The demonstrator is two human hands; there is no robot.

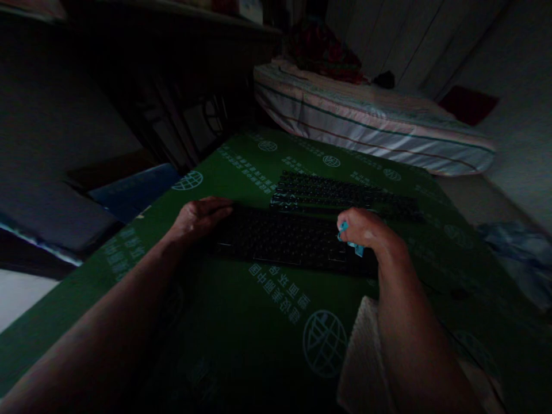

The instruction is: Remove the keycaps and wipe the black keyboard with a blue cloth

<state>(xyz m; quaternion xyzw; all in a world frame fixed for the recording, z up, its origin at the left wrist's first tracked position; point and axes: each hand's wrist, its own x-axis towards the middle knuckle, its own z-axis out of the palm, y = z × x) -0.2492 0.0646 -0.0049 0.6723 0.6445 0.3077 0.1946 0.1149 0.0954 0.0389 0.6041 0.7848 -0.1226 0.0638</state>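
A black keyboard (pixel 276 238) lies flat on a green table covering printed with white globes and lettering. My left hand (pixel 200 217) holds the keyboard's left end, fingers over its upper corner. Above the keyboard's right part, my right hand (pixel 360 227) is closed around a small light-blue tool (pixel 357 248); its exact kind is hard to make out in the dim light. Just behind the keyboard, rows of black keys (pixel 340 192) lie on the table; I cannot tell whether they are loose or joined.
A pale folded cloth (pixel 362 356) lies by my right forearm. A dark cable (pixel 470 351) runs along the right side. Past the table's far edge stands a bed with a striped sheet (pixel 366 121). A blue panel (pixel 133 190) is beyond the left edge.
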